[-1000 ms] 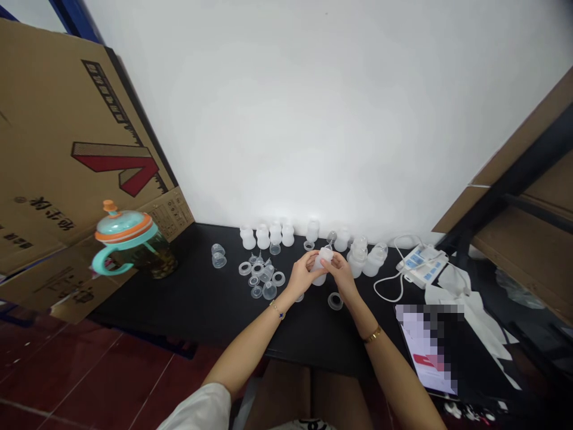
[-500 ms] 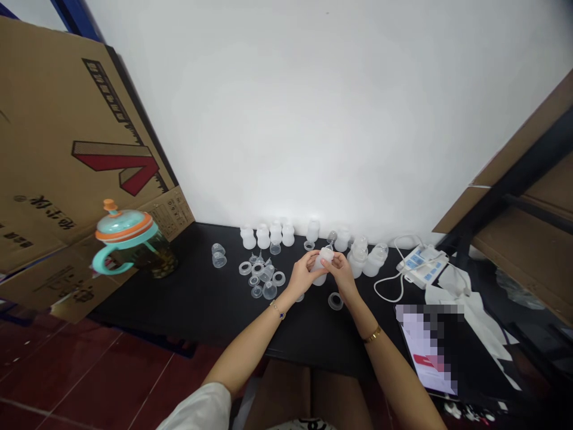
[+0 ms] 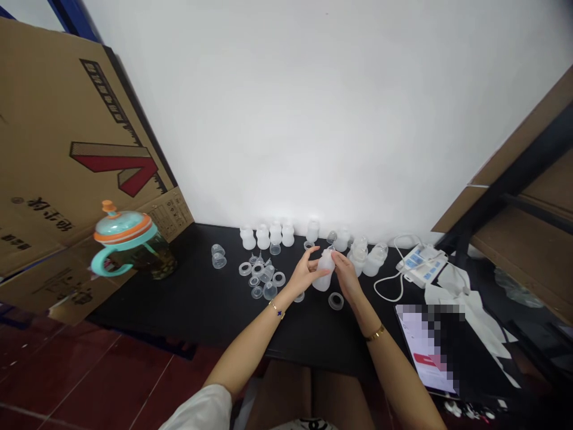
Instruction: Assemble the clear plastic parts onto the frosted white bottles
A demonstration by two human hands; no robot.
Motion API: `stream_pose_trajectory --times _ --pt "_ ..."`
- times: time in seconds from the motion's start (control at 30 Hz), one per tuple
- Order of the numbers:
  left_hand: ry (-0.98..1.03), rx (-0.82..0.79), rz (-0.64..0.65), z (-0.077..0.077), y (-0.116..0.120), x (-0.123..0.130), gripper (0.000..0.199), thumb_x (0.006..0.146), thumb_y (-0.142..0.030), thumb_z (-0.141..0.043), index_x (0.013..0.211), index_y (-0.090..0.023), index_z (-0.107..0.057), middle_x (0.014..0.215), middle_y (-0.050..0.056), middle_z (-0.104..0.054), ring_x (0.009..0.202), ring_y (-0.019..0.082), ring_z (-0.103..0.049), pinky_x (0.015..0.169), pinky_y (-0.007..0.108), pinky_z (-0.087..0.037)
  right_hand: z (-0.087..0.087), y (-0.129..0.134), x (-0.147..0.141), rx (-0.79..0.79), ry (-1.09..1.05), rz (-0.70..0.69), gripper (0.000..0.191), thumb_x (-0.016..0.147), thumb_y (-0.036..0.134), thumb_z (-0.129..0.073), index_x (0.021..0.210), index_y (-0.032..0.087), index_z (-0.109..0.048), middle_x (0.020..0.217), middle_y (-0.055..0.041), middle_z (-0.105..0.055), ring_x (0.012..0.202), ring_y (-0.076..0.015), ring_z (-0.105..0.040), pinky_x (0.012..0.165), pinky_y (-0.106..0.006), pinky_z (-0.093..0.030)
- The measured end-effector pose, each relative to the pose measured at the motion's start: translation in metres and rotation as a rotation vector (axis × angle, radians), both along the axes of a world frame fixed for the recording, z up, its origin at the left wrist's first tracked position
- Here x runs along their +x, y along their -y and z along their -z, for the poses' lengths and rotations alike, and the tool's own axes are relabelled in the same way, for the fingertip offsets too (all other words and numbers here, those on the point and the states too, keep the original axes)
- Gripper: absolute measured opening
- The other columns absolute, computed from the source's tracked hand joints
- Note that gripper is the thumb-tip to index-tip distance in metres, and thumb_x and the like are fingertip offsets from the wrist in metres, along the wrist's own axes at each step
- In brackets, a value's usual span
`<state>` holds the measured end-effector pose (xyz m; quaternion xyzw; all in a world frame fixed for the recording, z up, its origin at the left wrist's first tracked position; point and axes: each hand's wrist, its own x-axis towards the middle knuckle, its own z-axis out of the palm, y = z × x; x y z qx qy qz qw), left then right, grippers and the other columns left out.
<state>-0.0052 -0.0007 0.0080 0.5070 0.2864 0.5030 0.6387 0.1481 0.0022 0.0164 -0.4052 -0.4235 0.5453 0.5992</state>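
R fingers (image 3: 339, 259) clamped on btl (image 3: 323, 282), tips part hidden; L fingers (image 3: 310, 252) beside, can't tell if gripping.

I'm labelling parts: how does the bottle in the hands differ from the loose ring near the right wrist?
The bottle is tall; the ring is low and round, with a dark middle. The bottle is between the left hand and right hand; the ring lies on the table. Both look pale.

We note a lidded jug (image 3: 139, 239), at frame left, before a cardboard box (image 3: 40, 149); lower right, a lit screen (image 3: 427, 358); right of centre, a power strip (image 3: 421, 264).
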Motion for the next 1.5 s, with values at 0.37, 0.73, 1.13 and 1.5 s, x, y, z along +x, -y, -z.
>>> stream_pose_trajectory --times 0.37,0.73,1.13,1.5 --pt "0.042 -0.214 0.055 -0.009 0.001 -0.004 0.098 0.063 -0.033 -0.093 0.146 -0.017 -0.043 0.085 0.005 -0.078 0.074 0.021 -0.074 0.079 0.032 -0.054 -0.003 0.001 0.002 -0.020 -0.048 -0.081 0.054 0.073 0.068 -0.079 0.098 0.021 -0.079 0.101 -0.0093 -0.078 0.100 -0.0307 -0.070 0.088 -0.042 -0.054" --pt "0.246 -0.260 0.290 -0.007 0.003 -0.005 0.070 0.078 -0.043 -0.082 0.137 -0.017 -0.055 0.115 0.016 -0.073 0.100 0.031 -0.073 0.090 0.041 -0.054 -0.012 0.010 0.000 -0.072 -0.070 -0.204 0.069 0.080 0.075 -0.066 0.120 0.019 -0.073 0.071 -0.0039 -0.071 0.073 -0.0244 -0.067 0.059 -0.033 -0.052" --pt "0.323 -0.419 0.351 -0.014 0.006 -0.007 0.058 0.086 -0.044 -0.072 0.130 -0.009 -0.061 0.111 0.020 -0.075 0.080 0.025 -0.073 0.077 0.035 -0.055 -0.009 0.011 0.002 -0.009 -0.082 -0.242 0.063 0.083 0.073 -0.062 0.125 0.027 -0.069 0.115 -0.0080 -0.076 0.096 -0.0283 -0.071 0.065 -0.035 -0.056" --pt "0.190 -0.351 0.074 -0.009 0.000 -0.005 0.069 0.062 -0.029 -0.093 0.123 -0.015 -0.064 0.102 0.010 -0.076 0.081 0.020 -0.072 0.075 0.029 -0.053 0.004 -0.002 0.003 0.008 -0.047 -0.092 0.059 0.073 0.069 -0.077 0.110 0.022 -0.076 0.104 -0.0085 -0.077 0.093 -0.0279 -0.070 0.076 -0.038 -0.057"
